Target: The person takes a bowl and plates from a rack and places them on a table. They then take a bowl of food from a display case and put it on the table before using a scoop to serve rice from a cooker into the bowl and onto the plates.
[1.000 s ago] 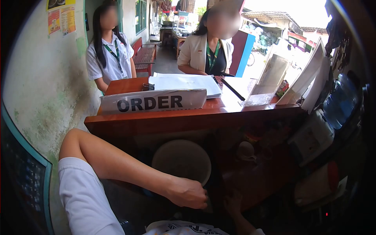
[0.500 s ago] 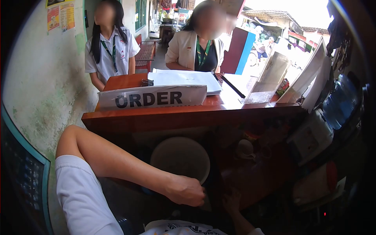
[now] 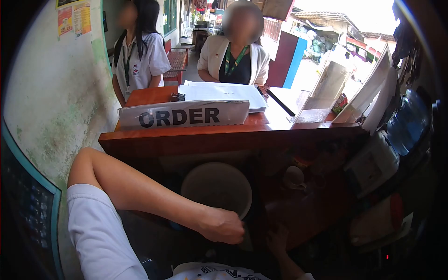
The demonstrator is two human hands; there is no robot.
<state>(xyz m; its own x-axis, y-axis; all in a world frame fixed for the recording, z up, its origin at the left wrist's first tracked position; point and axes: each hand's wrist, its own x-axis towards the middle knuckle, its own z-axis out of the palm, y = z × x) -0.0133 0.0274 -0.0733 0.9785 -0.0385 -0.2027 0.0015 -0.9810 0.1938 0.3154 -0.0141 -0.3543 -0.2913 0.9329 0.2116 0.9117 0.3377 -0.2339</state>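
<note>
Head view: the left hand (image 3: pixel 224 227) is curled into a loose fist, knuckles outward, with nothing visible in its grasp. It sits just beside the near rim of a basin (image 3: pixel 216 181), which lies below the front of a raised surface (image 3: pixel 228 134). The right hand (image 3: pixel 277 239) is a dim shape by the near edge of a low wooden surface (image 3: pixel 310 212); I cannot tell how its fingers are set, whether they touch the wood, or whether they hold anything.

The basin looks like smooth, fairly stiff plastic, probably light unless loaded; its dim inside hides any contents. Its rim seems the best place to take hold, with a hand on each side. On the low surface, beyond the right hand, lies a pale cup (image 3: pixel 294 177). It is likely light and perhaps slippery, and a grip round its body should suit it; whether it would break easily I cannot tell.

On the raised surface are an ORDER sign (image 3: pixel 182 115), a stack of papers (image 3: pixel 224 93) and a black clip (image 3: pixel 177 97). Two people (image 3: pixel 142 58) (image 3: pixel 239 65) are beyond it.
</note>
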